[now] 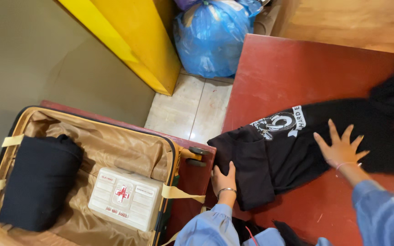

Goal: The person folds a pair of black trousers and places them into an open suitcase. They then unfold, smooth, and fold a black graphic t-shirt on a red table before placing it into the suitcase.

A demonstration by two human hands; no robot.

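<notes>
The black T-shirt [292, 150] lies flat on the red counter [297, 68]. The right hand [340, 148] presses it with fingers spread apart; the left hand [223, 180] rests fingers together on its folded edge.

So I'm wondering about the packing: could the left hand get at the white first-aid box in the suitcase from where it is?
Probably yes. The left hand rests on the black T-shirt's edge beside the open suitcase, and the white first-aid box lies uncovered, with only a loose strap between.
</notes>
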